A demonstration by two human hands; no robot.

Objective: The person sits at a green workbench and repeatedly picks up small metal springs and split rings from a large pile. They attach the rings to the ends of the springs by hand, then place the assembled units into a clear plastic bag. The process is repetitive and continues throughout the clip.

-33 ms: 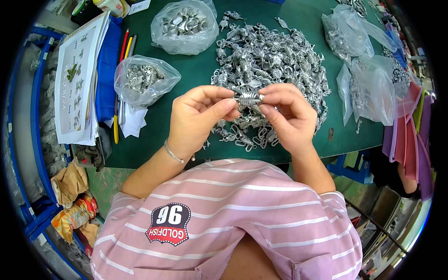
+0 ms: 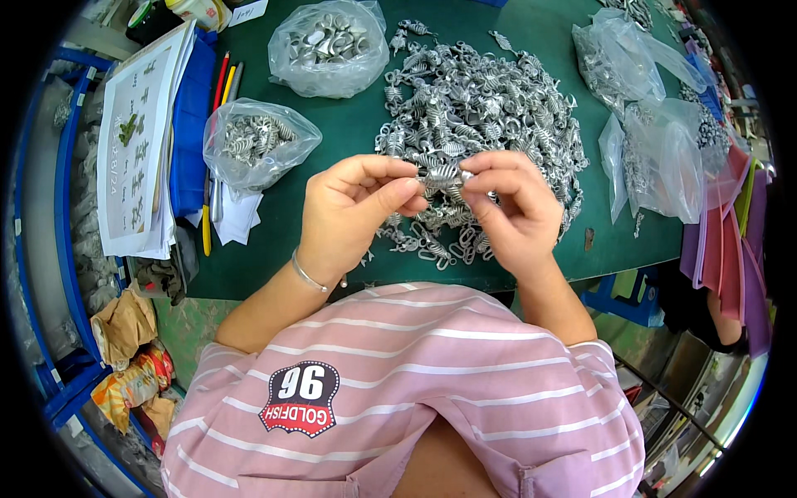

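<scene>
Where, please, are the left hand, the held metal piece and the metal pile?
Left hand (image 2: 334, 211), head view: middle of the hand.
Held metal piece (image 2: 442, 174), head view: its ribbed body.
Metal pile (image 2: 491, 108), head view: its middle.

Passing over green tabletop (image 2: 344, 124): between metal-piece heap (image 2: 490, 108) and large clear bag (image 2: 328, 80); through narrow strip right of heap; along near right edge. Meeting obstacles: heap, just beyond left hand (image 2: 353, 199) and right hand (image 2: 521, 212); smaller clear bag (image 2: 249, 173), yellow pen (image 2: 206, 232) and blue bin (image 2: 191, 124), at left; plastic bags (image 2: 668, 170), at right.
</scene>
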